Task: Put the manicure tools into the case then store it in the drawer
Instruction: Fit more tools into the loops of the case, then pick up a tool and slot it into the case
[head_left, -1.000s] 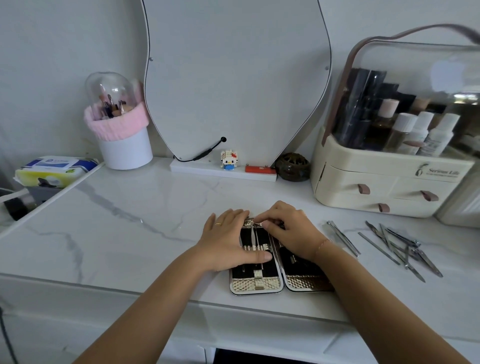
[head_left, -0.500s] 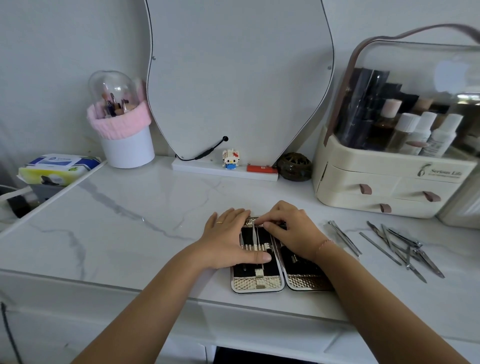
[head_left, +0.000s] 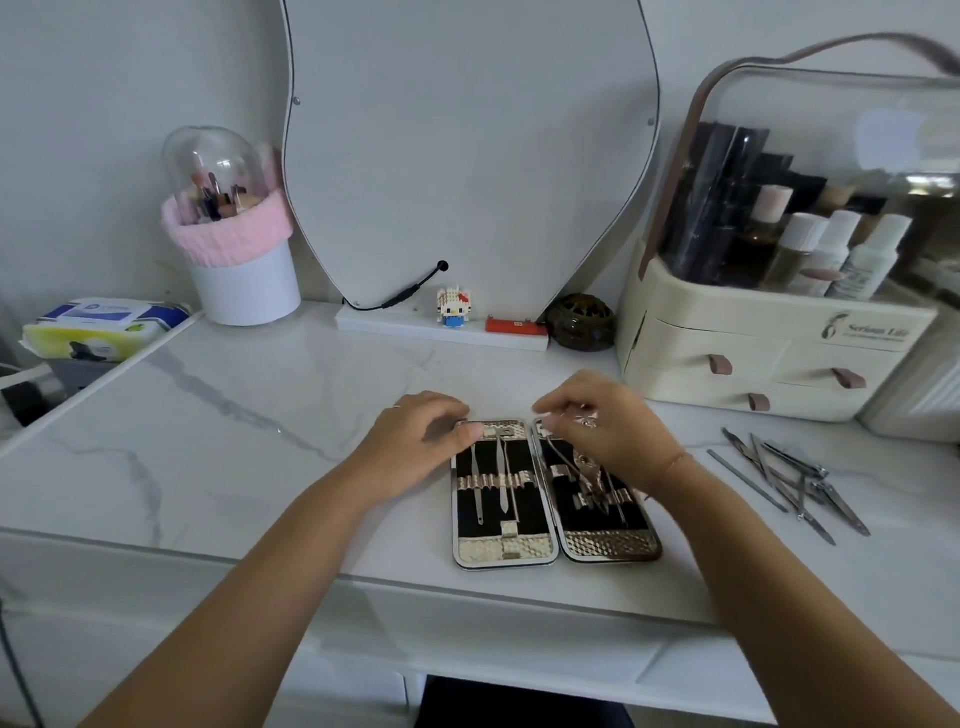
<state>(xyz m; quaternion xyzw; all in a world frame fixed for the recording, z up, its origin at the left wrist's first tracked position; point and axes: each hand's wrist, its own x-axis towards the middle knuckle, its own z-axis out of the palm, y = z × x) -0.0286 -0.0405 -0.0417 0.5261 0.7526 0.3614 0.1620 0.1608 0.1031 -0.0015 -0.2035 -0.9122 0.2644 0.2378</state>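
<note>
The manicure case (head_left: 503, 552) lies open flat near the front edge of the marble desk, two black-lined halves with gold trim. Up to three thin steel tools (head_left: 503, 475) sit under the strap in its left half; nippers and other tools (head_left: 589, 480) lie in the right half. My left hand (head_left: 415, 441) rests beside the left half, fingers loosely curled, thumb touching the top left corner. My right hand (head_left: 608, 436) hovers over the top of the right half with bent fingers, holding nothing I can make out. Several loose steel tools (head_left: 795, 480) lie to the right.
A cream cosmetics organiser (head_left: 737, 343) with small drawers stands at the back right. A mirror (head_left: 467, 156), a small figurine (head_left: 454, 306), a dark round pot (head_left: 582, 322) and a brush holder (head_left: 234, 249) line the back. A wipes pack (head_left: 98, 327) lies far left.
My left hand slid off the case's left half to its left edge and curled. My right hand lifted from the left half and moved over the right half, uncovering the tools.
</note>
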